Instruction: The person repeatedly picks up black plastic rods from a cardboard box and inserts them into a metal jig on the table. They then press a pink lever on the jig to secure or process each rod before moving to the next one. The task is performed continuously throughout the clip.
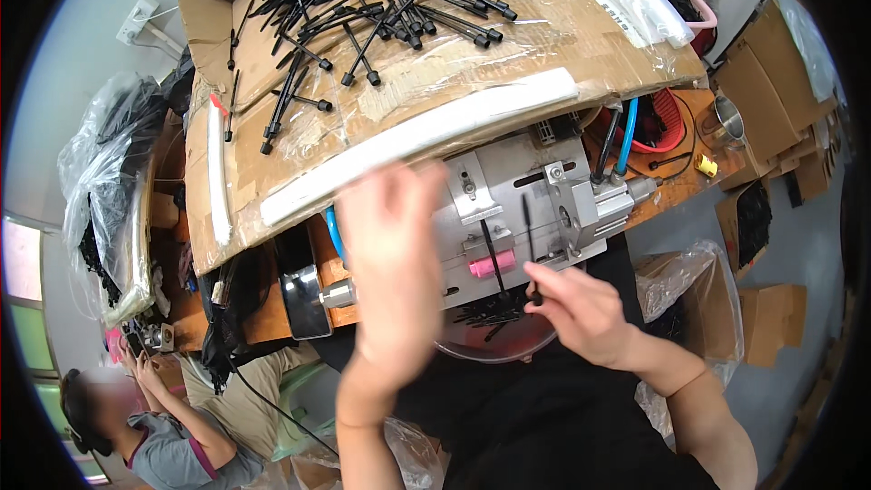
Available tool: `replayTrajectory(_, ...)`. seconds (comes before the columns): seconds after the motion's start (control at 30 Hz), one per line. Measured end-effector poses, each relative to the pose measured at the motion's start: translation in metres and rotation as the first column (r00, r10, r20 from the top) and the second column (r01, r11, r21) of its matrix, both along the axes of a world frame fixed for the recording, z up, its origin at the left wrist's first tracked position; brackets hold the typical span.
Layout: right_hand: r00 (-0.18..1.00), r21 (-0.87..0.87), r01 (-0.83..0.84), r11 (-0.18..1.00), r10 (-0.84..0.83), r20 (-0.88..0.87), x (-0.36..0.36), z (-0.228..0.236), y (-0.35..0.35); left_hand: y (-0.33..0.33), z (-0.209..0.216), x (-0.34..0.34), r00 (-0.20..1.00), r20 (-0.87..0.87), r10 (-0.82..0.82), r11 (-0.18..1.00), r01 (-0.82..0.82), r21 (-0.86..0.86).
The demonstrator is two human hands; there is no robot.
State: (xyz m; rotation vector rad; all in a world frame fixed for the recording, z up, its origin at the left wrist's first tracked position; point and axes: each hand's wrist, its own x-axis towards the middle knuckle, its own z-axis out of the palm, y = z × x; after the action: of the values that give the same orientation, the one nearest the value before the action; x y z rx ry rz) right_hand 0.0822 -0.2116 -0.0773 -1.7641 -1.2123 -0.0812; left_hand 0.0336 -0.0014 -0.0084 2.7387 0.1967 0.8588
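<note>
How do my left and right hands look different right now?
Your left hand is blurred; your right hand is sharper. The left looks larger in view than the right. The right pinches a black rod; whether the left holds anything can't be told. Both are bare.

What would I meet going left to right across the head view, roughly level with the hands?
Shiny black panel, blurred left hand, pink cylinder, right hand gripping a black rod, plastic-lined cardboard box, smaller brown box.
</note>
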Motion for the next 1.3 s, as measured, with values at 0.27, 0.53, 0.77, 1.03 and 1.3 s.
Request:
replayTrajectory(0.27, 0.997, -0.106, -0.069, 0.992, 0.073, 0.032, -0.013, -0.033, 0.019, 0.100, 0.024, 0.070, 0.997, -0.060, 0.046, 0.990, -0.053, -0.130)
replayTrajectory(0.53, 0.997, -0.147, -0.009, 0.989, 0.019, 0.073, 0.005, -0.005, 0.007, -0.005, -0.002, -0.024, 0.990, 0.038, 0.138, 0.990, -0.139, 0.009)
replayTrajectory(0.77, 0.989, -0.055, 0.124, 0.991, -0.128, -0.075, 0.018, 0.020, -0.006, -0.091, -0.068, -0.071, 0.958, -0.282, 0.057, 0.998, -0.053, 0.019)
replayTrajectory(1.03, 0.973, 0.031, 0.145, 0.989, -0.137, -0.183, 0.020, 0.027, -0.013, -0.089, -0.073, -0.057, 0.941, -0.331, 0.069, 0.997, -0.054, 0.057)
replayTrajectory(1.3, 0.899, 0.128, 0.256, 0.958, -0.285, 0.334, 0.103, 0.069, 0.040, 0.008, -0.007, -0.010, 0.999, 0.046, 0.015, 0.996, -0.019, 0.084)
